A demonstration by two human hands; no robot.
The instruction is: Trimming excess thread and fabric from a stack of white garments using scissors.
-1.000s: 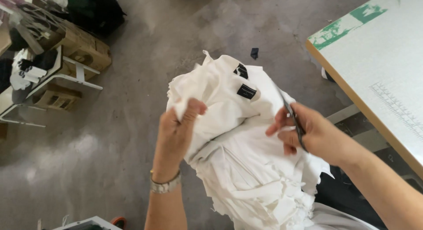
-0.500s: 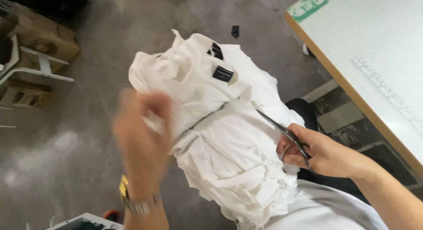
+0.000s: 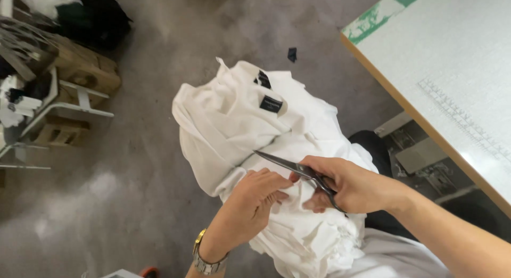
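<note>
A pile of white garments (image 3: 239, 123) with two small black labels (image 3: 270, 103) lies on my lap. My left hand (image 3: 254, 203), a metal watch on its wrist, pinches a fold of the white fabric near the pile's middle. My right hand (image 3: 351, 185) grips a pair of dark metal scissors (image 3: 290, 165), whose blades point left over the cloth, just above my left fingers. Both hands nearly touch each other.
A white work table (image 3: 442, 81) with a printed ruler strip and a wooden edge fills the right side. Wooden crates and a white metal frame (image 3: 69, 91) stand at the left on the grey concrete floor. A small black scrap (image 3: 292, 54) lies on the floor beyond the pile.
My left hand let go of the upper part of the pile, swung down and took hold of fabric lower, by my right hand. The scissors came in towards the cloth.
</note>
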